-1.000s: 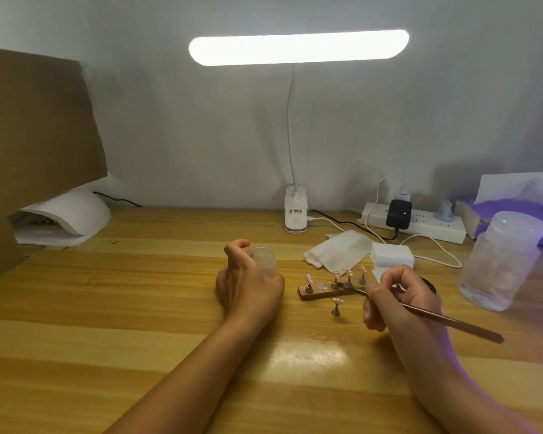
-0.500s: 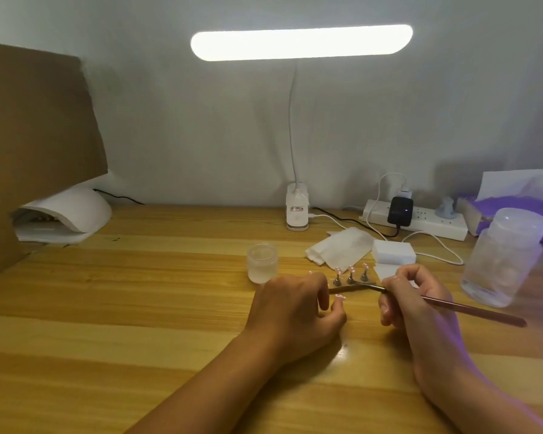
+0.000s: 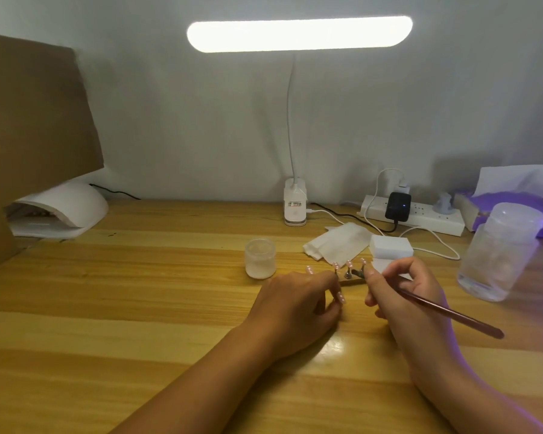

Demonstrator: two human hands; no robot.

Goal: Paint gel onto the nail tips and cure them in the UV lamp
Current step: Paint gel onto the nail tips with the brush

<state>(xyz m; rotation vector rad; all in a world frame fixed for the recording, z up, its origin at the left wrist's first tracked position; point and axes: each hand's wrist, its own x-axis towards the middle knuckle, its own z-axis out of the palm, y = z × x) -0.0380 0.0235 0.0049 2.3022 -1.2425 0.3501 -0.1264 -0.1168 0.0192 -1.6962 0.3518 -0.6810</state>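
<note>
Head view: five nail tips (image 3: 349, 264), one pinched by the left hand (image 3: 295, 305); the right hand (image 3: 405, 292) grips one brush (image 3: 452, 314).

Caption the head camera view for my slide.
Right hand holds slim brown brush beside pink nail tips; left hand grips a separate tip.

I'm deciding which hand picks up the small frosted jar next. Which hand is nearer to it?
Left. The left hand, pinching a nail tip stand, lies just right of the small frosted jar, closer to the camera; the right hand, gripping the brush, sits farther right.
</note>
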